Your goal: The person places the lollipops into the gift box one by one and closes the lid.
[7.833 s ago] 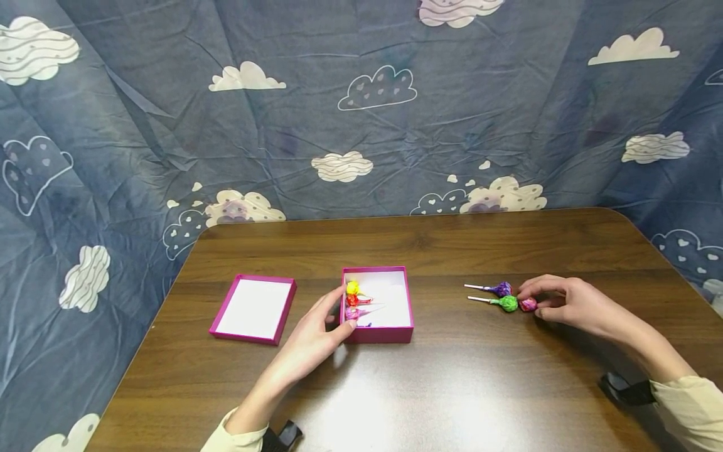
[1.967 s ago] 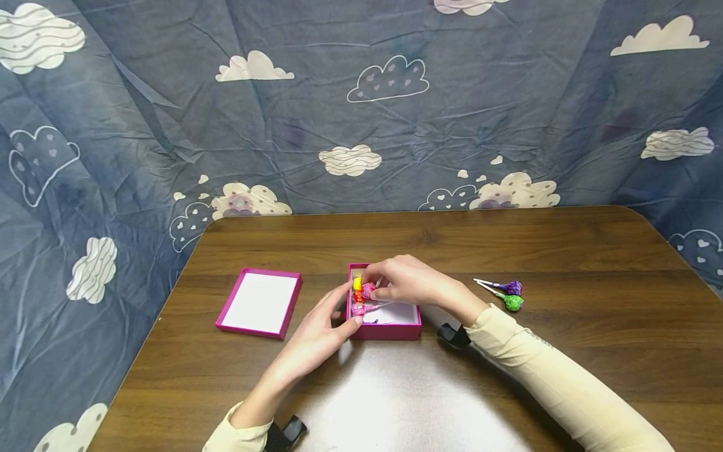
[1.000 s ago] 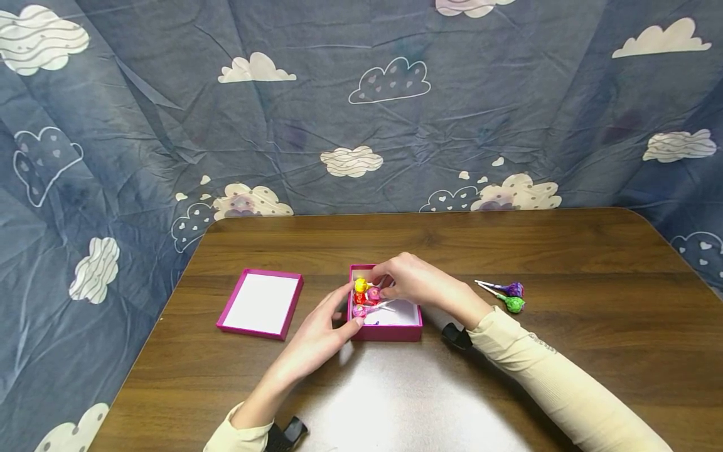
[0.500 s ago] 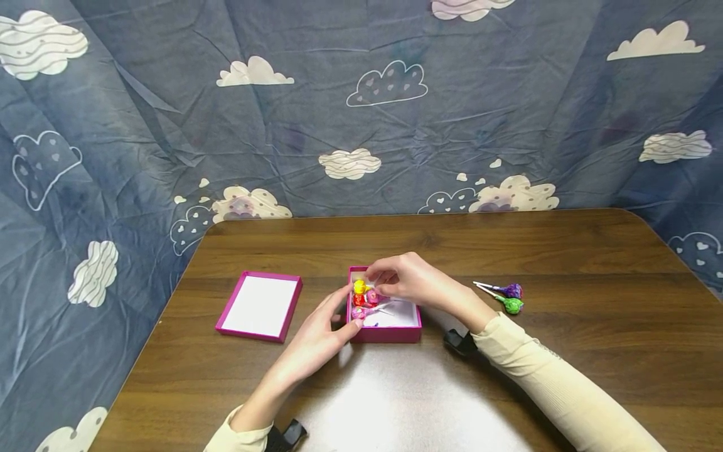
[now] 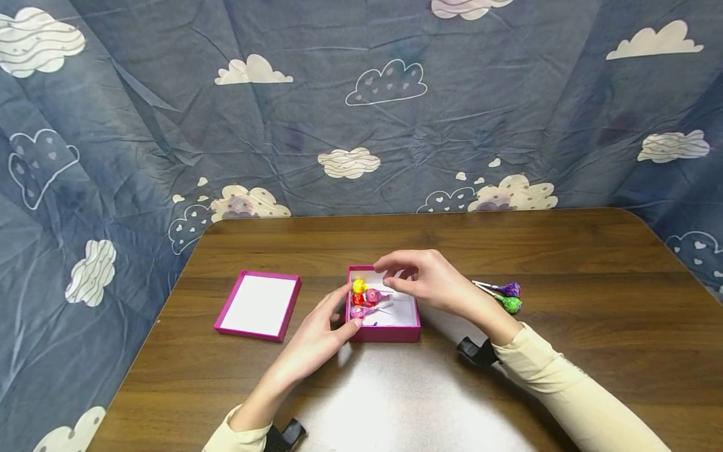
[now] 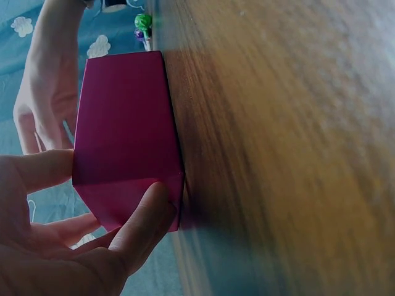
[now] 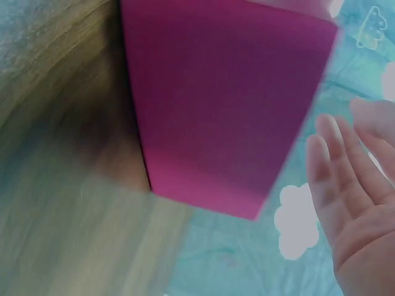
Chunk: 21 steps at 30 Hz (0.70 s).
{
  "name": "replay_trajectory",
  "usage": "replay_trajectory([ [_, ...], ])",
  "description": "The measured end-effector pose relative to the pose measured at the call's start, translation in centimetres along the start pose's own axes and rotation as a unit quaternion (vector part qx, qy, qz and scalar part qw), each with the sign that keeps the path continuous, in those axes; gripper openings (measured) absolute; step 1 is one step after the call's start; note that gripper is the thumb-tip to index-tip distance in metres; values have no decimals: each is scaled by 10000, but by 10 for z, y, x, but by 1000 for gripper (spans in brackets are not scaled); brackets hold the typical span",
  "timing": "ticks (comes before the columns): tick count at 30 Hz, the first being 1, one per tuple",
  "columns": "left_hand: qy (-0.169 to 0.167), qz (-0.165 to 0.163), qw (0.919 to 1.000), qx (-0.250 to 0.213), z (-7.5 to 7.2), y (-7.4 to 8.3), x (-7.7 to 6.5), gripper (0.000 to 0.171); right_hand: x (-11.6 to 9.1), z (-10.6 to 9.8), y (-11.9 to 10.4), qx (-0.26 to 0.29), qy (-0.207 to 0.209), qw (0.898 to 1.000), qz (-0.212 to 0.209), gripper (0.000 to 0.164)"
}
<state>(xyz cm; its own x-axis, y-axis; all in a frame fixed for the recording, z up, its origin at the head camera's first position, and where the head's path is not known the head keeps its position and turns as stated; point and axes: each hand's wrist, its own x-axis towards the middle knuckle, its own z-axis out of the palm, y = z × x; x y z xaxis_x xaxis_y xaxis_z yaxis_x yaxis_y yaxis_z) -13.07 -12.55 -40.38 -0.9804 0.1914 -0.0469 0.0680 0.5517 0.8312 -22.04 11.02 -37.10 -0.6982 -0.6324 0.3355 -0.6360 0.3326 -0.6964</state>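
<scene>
A magenta box (image 5: 383, 334) with a white inside stands on the wooden table. My left hand (image 5: 314, 344) grips its left side, and in the left wrist view the thumb and fingers are around the box's corner. In the box's left part lie a yellow lollipop (image 5: 359, 286), a red lollipop (image 5: 358, 300), a bright pink lollipop (image 5: 372, 295) and a light pink lollipop (image 5: 358, 312). A bit of purple shows by the near wall, partly hidden. Over the box's far right part, my right hand (image 5: 433, 281) hovers with loosely bent fingers and holds nothing.
The box's shallow lid (image 5: 257, 306), white inside up, lies to the left. Right of the box, beyond my right forearm, are a purple lollipop (image 5: 511, 289) and a green lollipop (image 5: 511, 305) with crossed sticks. A cloud-patterned cloth (image 5: 305, 119) hangs behind the table.
My right hand carried the bright pink lollipop from the table's right side into the box, let it go beside the red one, and has lifted away rightward. The left hand stays at the box.
</scene>
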Motion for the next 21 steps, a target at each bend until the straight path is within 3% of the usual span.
replay_trajectory([
  [8,29,63,10000,-8,1,0,1,66,-22,-27,-3,-196,105,9997,98,24],
  [21,30,-36,10000,10,0,1,-1,66,-62,-60,11,-625,313,9971,311,19],
])
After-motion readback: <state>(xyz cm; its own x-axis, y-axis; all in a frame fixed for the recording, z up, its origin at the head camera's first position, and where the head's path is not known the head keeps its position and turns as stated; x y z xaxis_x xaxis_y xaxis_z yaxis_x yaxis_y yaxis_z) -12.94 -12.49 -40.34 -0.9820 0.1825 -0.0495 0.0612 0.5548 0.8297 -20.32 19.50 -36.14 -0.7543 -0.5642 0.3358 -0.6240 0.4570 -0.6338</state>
